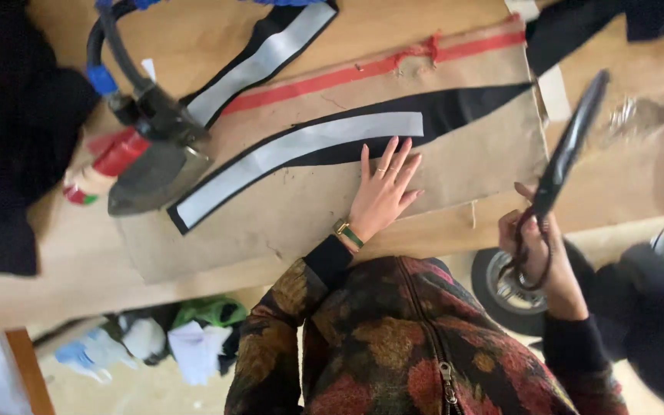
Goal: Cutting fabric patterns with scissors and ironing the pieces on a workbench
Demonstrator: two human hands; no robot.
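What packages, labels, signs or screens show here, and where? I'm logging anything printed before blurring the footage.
No screens or signs, and no print can be made out.
White tag: small paper slip on the table beside the iron's hose, upper left.
Red can: cylinder with a pale end, lying left of the iron; its label is not clear.
Cardboard sheet: flat brown board with a red strip along its far edge, under the left hand.
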